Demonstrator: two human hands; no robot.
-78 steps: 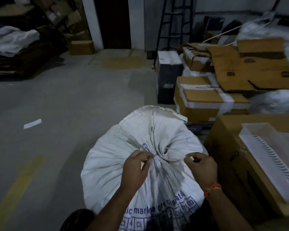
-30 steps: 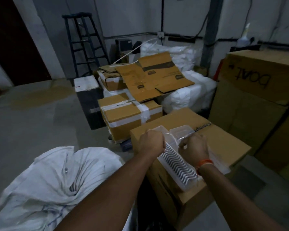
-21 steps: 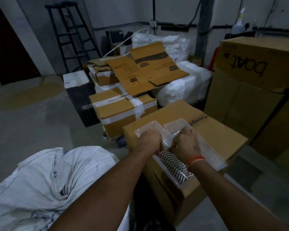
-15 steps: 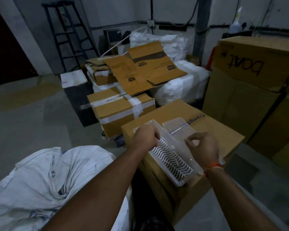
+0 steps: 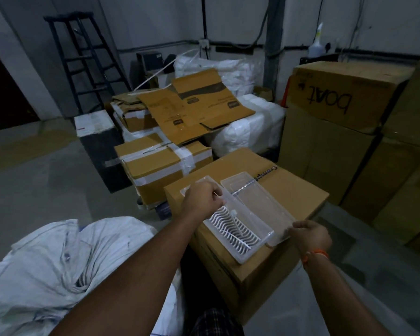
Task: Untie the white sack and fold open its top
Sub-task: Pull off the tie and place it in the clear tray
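The white sack [image 5: 58, 270] lies at the lower left, its neck loose and crumpled, with no hand on it. My left hand [image 5: 203, 198] reaches over a clear plastic box [image 5: 260, 235] on a cardboard carton [image 5: 298, 192]. Its fingers are pinched on a thin white tie [image 5: 233, 215] that hangs down into the box's ribbed white tray. My right hand [image 5: 309, 235] hovers at the near corner of the clear lid [image 5: 260, 202] beside the box, fingers loosely curled and holding nothing.
Taped cartons [image 5: 160, 163] and flattened cardboard [image 5: 194, 107] are stacked behind the box. Tall cartons [image 5: 344, 93] wall off the right. White bags [image 5: 247, 129] and a black ladder [image 5: 87, 61] stand at the back. Bare concrete floor [image 5: 34, 180] lies to the left.
Both hands left the sack's knot and swung right to the clear box. In the last half second my right hand drew back toward the lid's near corner while my left stayed above the tray.
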